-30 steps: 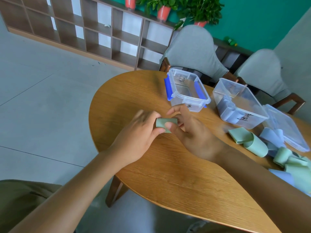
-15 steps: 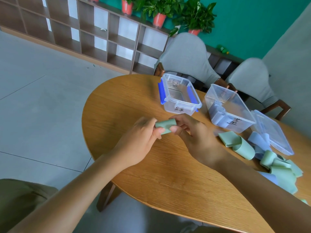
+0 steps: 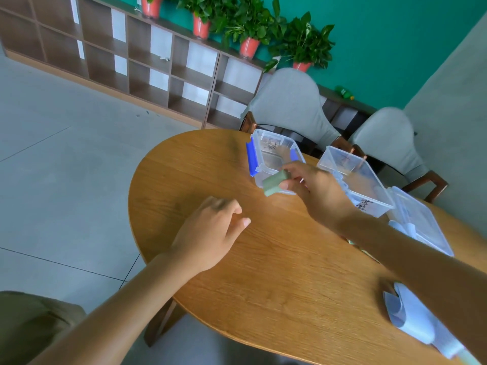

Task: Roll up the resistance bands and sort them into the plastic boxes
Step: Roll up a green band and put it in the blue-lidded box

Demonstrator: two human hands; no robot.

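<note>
Pinching a rolled green band [image 3: 275,183] between thumb and fingers, the right hand [image 3: 315,192] held it in the air just at the near edge of the blue-latched box [image 3: 274,159], whose inside looked bare. The left hand [image 3: 210,233] hung over the wooden tabletop [image 3: 263,285] with fingers loosely curled and nothing in them. A second clear box [image 3: 354,180] stood just to the right, with pale blue bands [image 3: 411,314] lying near the tabletop's right edge.
</note>
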